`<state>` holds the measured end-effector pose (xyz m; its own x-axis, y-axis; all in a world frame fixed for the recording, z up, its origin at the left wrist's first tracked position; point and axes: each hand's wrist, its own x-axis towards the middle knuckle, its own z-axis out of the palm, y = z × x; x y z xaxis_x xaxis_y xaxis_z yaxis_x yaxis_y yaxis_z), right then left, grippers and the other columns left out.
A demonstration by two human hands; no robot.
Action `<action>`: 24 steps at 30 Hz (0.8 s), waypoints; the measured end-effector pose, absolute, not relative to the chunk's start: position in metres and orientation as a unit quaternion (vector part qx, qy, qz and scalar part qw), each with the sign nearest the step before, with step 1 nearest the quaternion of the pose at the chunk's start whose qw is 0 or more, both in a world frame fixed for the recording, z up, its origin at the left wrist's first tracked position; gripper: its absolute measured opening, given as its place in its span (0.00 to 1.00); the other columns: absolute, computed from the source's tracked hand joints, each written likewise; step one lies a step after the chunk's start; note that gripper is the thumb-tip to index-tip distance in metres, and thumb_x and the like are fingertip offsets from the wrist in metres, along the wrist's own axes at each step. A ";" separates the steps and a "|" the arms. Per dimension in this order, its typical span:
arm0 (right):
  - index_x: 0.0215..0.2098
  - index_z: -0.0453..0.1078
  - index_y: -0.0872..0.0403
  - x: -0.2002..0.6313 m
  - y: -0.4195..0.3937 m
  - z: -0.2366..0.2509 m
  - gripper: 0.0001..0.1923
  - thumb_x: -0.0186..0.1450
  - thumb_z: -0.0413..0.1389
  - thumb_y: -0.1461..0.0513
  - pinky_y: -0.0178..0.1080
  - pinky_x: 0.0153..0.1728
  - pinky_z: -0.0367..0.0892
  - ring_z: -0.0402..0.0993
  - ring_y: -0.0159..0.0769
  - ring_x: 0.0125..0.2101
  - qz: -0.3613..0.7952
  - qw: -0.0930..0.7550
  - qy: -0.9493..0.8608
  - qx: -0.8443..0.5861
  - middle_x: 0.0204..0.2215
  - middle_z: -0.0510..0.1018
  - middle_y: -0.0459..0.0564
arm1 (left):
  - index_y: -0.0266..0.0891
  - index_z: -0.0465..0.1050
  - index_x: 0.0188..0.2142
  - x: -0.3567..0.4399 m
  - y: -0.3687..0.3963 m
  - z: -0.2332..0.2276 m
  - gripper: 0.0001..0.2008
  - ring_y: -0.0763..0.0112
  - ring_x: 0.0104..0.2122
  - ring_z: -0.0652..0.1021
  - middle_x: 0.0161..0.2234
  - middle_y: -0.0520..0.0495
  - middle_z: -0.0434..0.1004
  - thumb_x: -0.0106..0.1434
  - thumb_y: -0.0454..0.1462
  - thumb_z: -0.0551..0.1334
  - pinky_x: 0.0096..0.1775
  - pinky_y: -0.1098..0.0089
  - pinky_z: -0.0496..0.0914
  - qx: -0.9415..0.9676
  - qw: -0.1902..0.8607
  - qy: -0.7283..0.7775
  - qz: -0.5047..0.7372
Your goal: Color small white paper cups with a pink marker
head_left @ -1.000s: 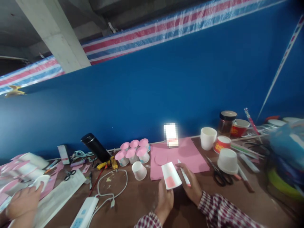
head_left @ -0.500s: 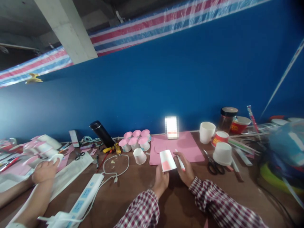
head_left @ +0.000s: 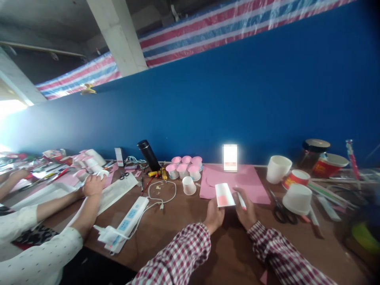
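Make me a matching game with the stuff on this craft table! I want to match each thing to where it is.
Things:
1. paper cup
2. marker
3. scissors
4. power strip

Places:
A. in the right hand
B. on the table by the coiled white cable
C. in the left hand
D. right of the pink sheet

Pairs: 1-C, 2-A, 3-D, 4-B

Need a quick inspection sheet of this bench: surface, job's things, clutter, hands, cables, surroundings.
Surface: brown table, crowded along the back.
Job's things: white paper cup with pink patch; marker; pink sheet behind.
Clutter: pink-topped cups, scissors, white bowls, dark flask.
Hands: left hand holds the cup; right hand holds the marker.
Cables: power strip with a looped white cable.
Surroundings: blue wall; a co-worker's hand on the left.
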<state>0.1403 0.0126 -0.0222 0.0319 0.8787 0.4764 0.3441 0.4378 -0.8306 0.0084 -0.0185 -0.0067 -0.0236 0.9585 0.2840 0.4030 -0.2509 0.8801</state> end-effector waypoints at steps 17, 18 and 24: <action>0.45 0.66 0.56 0.139 0.008 -0.022 0.17 0.69 0.45 0.52 0.36 0.32 0.69 0.73 0.37 0.31 0.301 0.533 -0.633 -0.474 0.33 0.75 0.51 | 0.32 0.76 0.37 0.006 -0.021 -0.016 0.15 0.64 0.33 0.76 0.34 0.42 0.79 0.64 0.35 0.51 0.38 0.66 0.70 0.624 0.308 0.540 0.473; 0.45 0.66 0.55 0.139 0.007 -0.021 0.17 0.69 0.45 0.53 0.36 0.32 0.69 0.73 0.37 0.30 0.306 0.530 -0.634 -0.474 0.33 0.75 0.51 | 0.32 0.75 0.37 0.006 -0.021 -0.017 0.14 0.64 0.33 0.76 0.34 0.42 0.79 0.64 0.35 0.51 0.38 0.66 0.71 0.622 0.311 0.540 0.475; 0.46 0.66 0.55 0.138 0.003 -0.020 0.17 0.68 0.46 0.52 0.34 0.27 0.68 0.72 0.35 0.26 0.344 0.524 -0.622 -0.469 0.28 0.74 0.48 | 0.33 0.75 0.36 0.011 -0.022 -0.014 0.13 0.64 0.34 0.76 0.34 0.41 0.79 0.63 0.38 0.54 0.40 0.65 0.71 0.605 0.313 0.540 0.494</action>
<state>0.1379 0.0029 -0.0202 -0.0095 0.9443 0.3289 0.2225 0.3227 -0.9200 0.0110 -0.0216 -0.0136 -0.0705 0.9632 0.2593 0.3440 -0.2206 0.9127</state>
